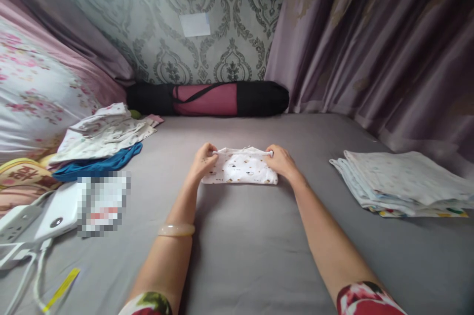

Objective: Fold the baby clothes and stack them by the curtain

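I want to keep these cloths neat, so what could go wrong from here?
The left hand and right hand grip the white printed cloth only near its far corners, so its folds might loosen. The folded stack at right has uneven edges and could slide if bumped.

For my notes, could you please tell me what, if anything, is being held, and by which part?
The white cloth, by its far corners: one in the left hand, one in the right hand.

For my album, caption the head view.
Two bare hands hold a small folded white printed cloth above grey bedding.
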Available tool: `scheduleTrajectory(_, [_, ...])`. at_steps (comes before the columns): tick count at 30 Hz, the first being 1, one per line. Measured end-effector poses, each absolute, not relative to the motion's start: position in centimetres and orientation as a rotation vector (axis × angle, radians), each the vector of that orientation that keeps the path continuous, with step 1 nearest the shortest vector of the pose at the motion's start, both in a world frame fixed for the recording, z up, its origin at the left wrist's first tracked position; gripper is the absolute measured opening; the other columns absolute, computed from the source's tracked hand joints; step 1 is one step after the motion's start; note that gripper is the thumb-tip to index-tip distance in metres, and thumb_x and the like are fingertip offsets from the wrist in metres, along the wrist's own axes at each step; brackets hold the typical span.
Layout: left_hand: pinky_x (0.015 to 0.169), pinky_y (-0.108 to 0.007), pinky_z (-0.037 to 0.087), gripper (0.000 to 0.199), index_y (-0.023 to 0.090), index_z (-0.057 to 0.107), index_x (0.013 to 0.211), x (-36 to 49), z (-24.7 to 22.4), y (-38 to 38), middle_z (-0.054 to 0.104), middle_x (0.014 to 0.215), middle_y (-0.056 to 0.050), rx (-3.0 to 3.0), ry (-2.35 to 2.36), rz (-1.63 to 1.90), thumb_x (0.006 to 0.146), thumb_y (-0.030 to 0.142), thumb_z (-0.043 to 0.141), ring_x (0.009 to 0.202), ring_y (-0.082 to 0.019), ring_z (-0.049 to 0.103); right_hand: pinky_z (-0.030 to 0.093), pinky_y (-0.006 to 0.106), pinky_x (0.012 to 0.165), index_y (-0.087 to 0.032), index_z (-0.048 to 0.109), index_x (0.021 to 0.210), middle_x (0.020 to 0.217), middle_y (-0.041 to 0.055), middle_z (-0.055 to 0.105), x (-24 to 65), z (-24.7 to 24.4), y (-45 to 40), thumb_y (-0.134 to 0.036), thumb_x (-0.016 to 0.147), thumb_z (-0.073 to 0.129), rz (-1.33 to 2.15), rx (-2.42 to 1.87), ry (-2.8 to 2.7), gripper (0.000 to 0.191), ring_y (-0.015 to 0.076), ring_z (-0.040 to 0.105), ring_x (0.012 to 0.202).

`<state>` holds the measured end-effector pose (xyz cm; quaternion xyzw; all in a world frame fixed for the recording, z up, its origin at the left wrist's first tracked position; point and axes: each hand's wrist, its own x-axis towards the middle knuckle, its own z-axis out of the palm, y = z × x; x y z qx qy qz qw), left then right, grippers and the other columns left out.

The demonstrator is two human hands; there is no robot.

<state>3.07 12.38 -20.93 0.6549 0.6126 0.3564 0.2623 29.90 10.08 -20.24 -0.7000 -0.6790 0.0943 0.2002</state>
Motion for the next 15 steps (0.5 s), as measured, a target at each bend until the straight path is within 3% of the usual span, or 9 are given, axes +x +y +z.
scheduleTrajectory(3, [0.059,-0.024,0.043,0.03,0.017,0.059,0.094,2.2,-19.3,12.0,0.058,0.074,0.002,1.625,1.445,1.106,0.066,0.024,0.053,0.065,-0.013,0.054,0.044,0.024,0.069,-0.019,0.068,0.095,0.086,0.0044,0.07,30.9,-18.7,10.0,-0.019,0.075,0.054,0.428,-1.833,-1.844,0.025,0.0179,0.062,0.079])
scheduleTrajectory(8, [0.07,-0.028,0.048,0.048,0.014,0.062,0.111,0.5,-16.9,11.2,0.066,0.087,-0.004,1.549,1.232,1.112,0.066,0.029,0.06,0.075,-0.015,0.06,0.047,0.024,0.069,-0.016,0.068,0.091,0.083,0.0027,0.07,32.5,-17.1,9.7,-0.022,0.073,0.055,0.713,-1.498,-1.73,0.024,0.0155,0.063,0.075])
scheduleTrajectory(12, [0.074,-0.033,0.049,0.031,0.017,0.07,0.097,0.6,-16.3,11.2,0.066,0.079,-0.003,1.733,1.405,1.132,0.072,0.029,0.059,0.077,-0.019,0.059,0.048,0.027,0.071,-0.016,0.068,0.093,0.083,0.0034,0.07,32.9,-16.7,9.8,-0.027,0.076,0.059,0.757,-1.41,-1.69,0.023,0.0159,0.063,0.074])
scheduleTrajectory(15, [0.09,-0.038,0.043,0.019,0.022,0.071,0.088,1.8,-16.1,11.1,0.069,0.088,-0.003,1.966,1.635,1.344,0.077,0.023,0.056,0.095,-0.022,0.055,0.048,0.029,0.074,-0.016,0.068,0.094,0.085,0.0045,0.07,32.6,-16.4,9.8,-0.027,0.079,0.059,0.575,-1.384,-1.686,0.021,0.0167,0.062,0.076])
